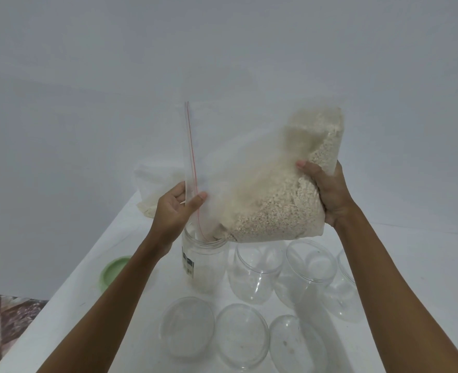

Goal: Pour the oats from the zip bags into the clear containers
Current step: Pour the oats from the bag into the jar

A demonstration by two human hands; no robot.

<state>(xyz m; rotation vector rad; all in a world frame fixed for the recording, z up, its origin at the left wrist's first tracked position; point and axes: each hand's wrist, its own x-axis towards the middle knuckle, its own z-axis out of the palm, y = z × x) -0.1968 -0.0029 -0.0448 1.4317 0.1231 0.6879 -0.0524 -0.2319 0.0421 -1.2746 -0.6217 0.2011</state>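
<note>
We tip zip bag [262, 189] of oats over labelled jar [205, 262] on white counter [130, 278]; left hand [172, 208] pinches bag mouth, right hand [327, 192] grips bag bottom. Jar near-empty, other clear containers [254, 275] unfilled, second bag [155, 184] waits far left.

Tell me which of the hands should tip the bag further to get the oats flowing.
Right. The right hand grips the oat-heavy bottom of the zip bag, so it can probably raise it. The left hand pinches the opening at the labelled container.
</note>
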